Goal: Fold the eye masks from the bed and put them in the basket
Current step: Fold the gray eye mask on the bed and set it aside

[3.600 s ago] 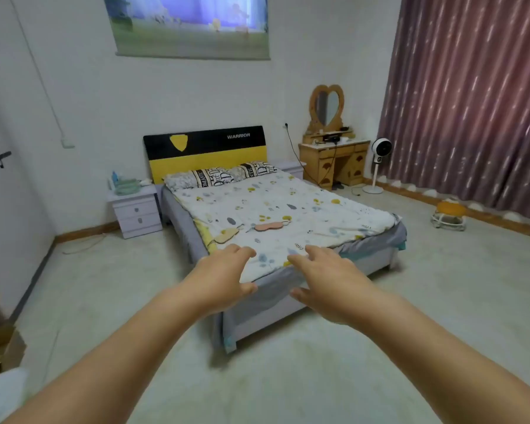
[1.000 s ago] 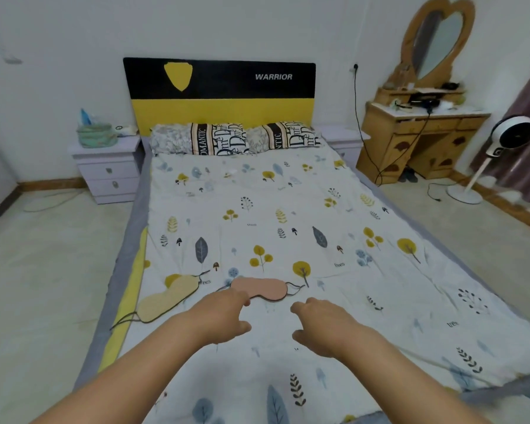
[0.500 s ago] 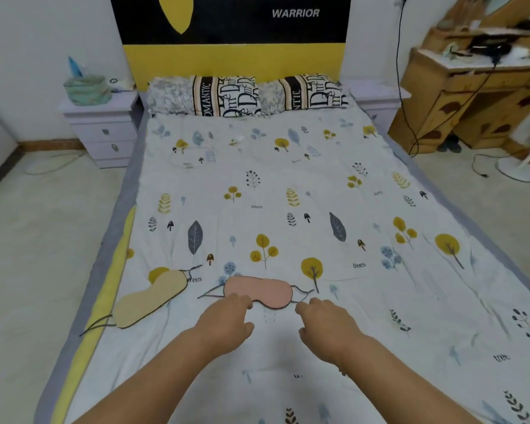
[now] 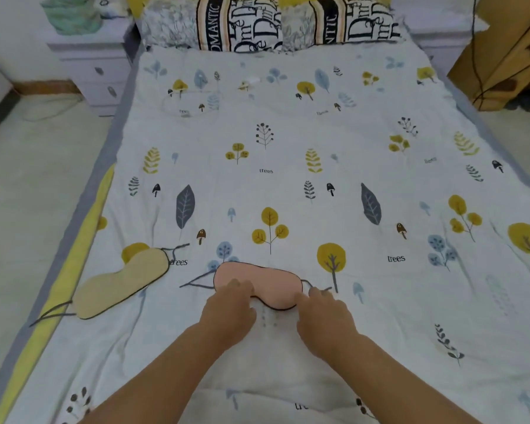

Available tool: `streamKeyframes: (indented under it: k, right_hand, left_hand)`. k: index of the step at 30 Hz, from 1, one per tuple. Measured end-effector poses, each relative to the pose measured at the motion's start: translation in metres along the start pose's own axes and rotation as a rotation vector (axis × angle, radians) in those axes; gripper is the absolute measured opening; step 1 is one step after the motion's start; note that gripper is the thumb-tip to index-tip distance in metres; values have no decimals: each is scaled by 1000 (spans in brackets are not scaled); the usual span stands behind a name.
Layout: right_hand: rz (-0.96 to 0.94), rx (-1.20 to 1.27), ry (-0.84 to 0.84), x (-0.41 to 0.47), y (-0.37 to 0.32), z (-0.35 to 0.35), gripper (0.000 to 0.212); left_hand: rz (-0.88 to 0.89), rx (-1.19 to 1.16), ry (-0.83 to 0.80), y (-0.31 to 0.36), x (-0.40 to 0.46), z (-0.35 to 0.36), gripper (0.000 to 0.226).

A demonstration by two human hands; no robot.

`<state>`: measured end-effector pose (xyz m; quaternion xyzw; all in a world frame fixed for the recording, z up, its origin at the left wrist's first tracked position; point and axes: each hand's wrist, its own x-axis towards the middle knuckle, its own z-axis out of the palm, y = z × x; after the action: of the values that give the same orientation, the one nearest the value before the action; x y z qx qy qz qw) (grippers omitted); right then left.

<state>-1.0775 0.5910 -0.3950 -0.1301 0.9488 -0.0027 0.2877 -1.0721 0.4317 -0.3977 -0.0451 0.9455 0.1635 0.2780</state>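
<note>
A pink eye mask (image 4: 263, 281) with a dark edge and thin straps lies flat on the patterned bed sheet (image 4: 288, 179), near the foot of the bed. My left hand (image 4: 231, 307) rests with its fingertips on the mask's left near edge. My right hand (image 4: 323, 313) touches the mask's right near edge beside its strap. Neither hand has closed around it. A yellow eye mask (image 4: 120, 284) lies flat to the left, near the bed's left edge, untouched. A green basket (image 4: 72, 15) stands on the left nightstand, partly cut off by the top of the view.
Two printed pillows (image 4: 270, 22) lie at the head of the bed. A white nightstand (image 4: 89, 62) stands at the upper left, a wooden dresser (image 4: 511, 56) with a black cable at the upper right. Pale floor runs along both sides of the bed.
I have come from the room's far side up to the foot of the bed. Both hands moved forward and now touch the pink mask's near edge.
</note>
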Motion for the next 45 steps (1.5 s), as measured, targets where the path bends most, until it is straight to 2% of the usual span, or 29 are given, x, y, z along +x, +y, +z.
streamKeyframes:
  k: [7, 11, 15, 20, 25, 30, 32, 35, 39, 41, 45]
  right_hand:
    - [48, 45, 22, 66, -7, 44, 45]
    - [44, 67, 91, 104, -18, 65, 54]
    - [74, 86, 140, 135, -20, 81, 65]
    - [133, 75, 158, 152, -18, 97, 49]
    - [190, 78, 231, 157, -18, 94, 34]
    - [273, 257, 130, 154, 0, 76, 7]
    - [292, 382, 62, 149, 7, 69, 6]
    - [296, 533, 117, 141, 6, 58, 16]
    - [230, 809, 264, 129, -15, 48, 15]
    - [154, 925, 256, 125, -29, 47, 18]
    - [7, 1118, 120, 126, -47, 55, 32]
  left_hand:
    - [-26, 41, -5, -13, 62, 53, 42]
    - [-83, -92, -3, -32, 93, 69, 52]
    - [27, 149, 220, -52, 126, 78, 48]
    - [2, 226, 180, -65, 147, 85, 56]
    - [-33, 274, 296, -70, 155, 78, 34]
    - [-112, 80, 306, -83, 152, 61, 32]
    - [-137, -18, 288, -88, 149, 58, 37]
    - [-121, -203, 283, -84, 143, 53, 41]
    - [-24, -575, 236, -69, 134, 50, 13]
    - [-38, -772, 170, -61, 129, 49, 11]
    - [-174, -1072, 5, -56, 123, 48, 31]
